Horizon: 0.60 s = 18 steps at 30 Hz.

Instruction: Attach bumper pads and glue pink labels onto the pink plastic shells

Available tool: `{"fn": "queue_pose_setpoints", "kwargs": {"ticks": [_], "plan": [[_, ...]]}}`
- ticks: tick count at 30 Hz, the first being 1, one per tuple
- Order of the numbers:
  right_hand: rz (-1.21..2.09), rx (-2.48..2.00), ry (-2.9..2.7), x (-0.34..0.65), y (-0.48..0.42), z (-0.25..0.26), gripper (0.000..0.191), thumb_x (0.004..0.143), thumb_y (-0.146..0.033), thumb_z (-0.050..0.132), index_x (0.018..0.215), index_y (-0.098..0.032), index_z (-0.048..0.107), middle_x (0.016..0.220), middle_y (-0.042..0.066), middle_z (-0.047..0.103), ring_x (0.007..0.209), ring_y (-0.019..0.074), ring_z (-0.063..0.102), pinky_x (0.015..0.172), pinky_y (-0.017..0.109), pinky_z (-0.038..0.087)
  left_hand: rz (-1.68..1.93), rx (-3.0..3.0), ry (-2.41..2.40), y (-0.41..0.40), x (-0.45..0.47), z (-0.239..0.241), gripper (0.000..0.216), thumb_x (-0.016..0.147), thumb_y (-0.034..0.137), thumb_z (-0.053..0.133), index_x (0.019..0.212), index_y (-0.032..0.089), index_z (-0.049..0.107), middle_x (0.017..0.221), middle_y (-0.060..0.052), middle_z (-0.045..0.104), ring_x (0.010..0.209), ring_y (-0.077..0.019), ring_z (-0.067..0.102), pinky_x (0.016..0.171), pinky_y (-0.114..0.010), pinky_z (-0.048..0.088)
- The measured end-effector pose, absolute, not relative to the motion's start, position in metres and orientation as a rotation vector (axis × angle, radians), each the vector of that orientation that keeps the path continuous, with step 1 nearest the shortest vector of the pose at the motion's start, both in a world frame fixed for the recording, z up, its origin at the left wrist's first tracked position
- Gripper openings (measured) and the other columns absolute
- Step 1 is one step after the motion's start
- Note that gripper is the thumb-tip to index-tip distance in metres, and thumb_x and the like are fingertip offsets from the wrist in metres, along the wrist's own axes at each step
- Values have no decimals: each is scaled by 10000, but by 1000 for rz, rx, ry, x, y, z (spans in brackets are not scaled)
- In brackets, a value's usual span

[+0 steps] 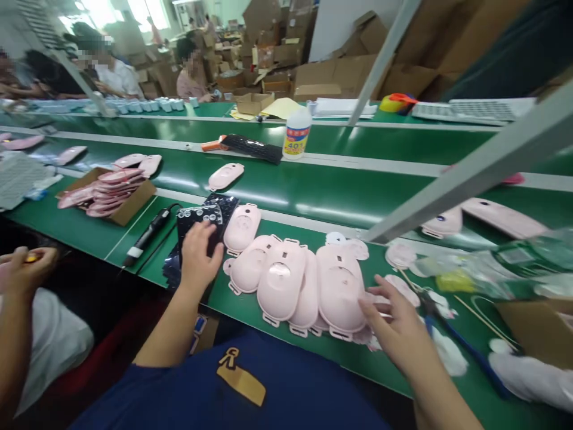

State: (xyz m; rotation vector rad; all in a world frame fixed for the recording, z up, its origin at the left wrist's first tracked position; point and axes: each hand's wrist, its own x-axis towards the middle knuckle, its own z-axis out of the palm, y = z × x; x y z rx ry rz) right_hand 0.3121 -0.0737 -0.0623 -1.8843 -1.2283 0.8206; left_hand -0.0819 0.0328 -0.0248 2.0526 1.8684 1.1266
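Note:
My left hand [199, 254] rests with fingers spread on a stack of glossy black sheets [185, 224] with round pale marks. My right hand [396, 322] is open, its fingers apart at the right edge of a pale pink plastic shell [341, 292]; whether it touches the shell I cannot tell. Several more such shells lie overlapping between my hands, among them a front one [282, 283] with an oval recess. Another pink shell [242, 228] lies just beyond my left fingertips. Small round pink pieces [400, 255] are scattered beyond my right hand.
An electric screwdriver [147, 236] and a cardboard box of pink shells [145, 200] lie left. A white bottle [297, 134] stands ahead by an orange-handled brush [250, 147]. Blue-handled pliers [470, 352] and plastic bags lie right. A metal post [470, 167] slants across; a co-worker's hand [27, 269] is at left.

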Motion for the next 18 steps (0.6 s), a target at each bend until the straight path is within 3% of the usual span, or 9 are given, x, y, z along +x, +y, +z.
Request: {"fn": "queue_pose_setpoints", "kwargs": {"ticks": [2,4,6,9,11,15,18], "plan": [[775,-1852,-1256,314,-73,-63,777,789,-639,652,1429,-236,479,1268,148,591,808,221,659,635,387,591,1301,1687,2101,49,-116,-22,589,812,328,678,1366,216,511,1579,-155,403,1532,-336,233,1257,-585,154],[654,-1831,-1315,313,-72,-60,734,803,-632,636,1407,-237,498,1272,148,591,878,253,667,768,469,593,1346,1491,2126,63,-141,-22,661,789,305,693,1399,197,463,1443,-198,536,1430,-355,424,1193,-608,306],[442,-1825,-1404,308,-72,-53,677,830,-615,607,1375,-221,528,1272,160,594,1051,325,644,940,571,526,1367,1455,2050,70,-152,-20,655,812,300,658,1413,170,430,1205,-182,673,1192,-315,639,1059,-553,492],[82,-1779,-1556,296,-72,-32,551,892,-536,568,1337,-212,550,1323,187,574,1272,407,521,1069,662,385,1509,1507,1897,57,-138,-6,634,851,337,620,1424,168,407,1167,-152,685,1095,-253,684,998,-444,552],[-59,-1632,-1687,281,-72,-10,431,927,-436,563,1312,-243,554,1314,168,589,1281,395,518,1076,650,373,1626,1683,1724,36,-116,11,564,850,364,654,1361,188,492,1193,-129,679,1111,-245,672,999,-407,550],[-145,-1165,-1870,241,-66,43,368,940,-224,584,1295,-312,544,1203,91,652,1181,289,597,1047,516,442,1458,2324,1343,-15,-63,49,162,883,233,661,1043,232,685,947,-29,723,895,-189,699,879,-326,579],[-148,-1006,-1882,217,-61,69,358,920,-164,626,1253,-286,580,1122,70,695,1066,241,638,952,434,493,1309,2498,1080,-38,-35,66,181,878,102,644,987,242,682,933,-11,728,846,-150,698,797,-250,578]]}}
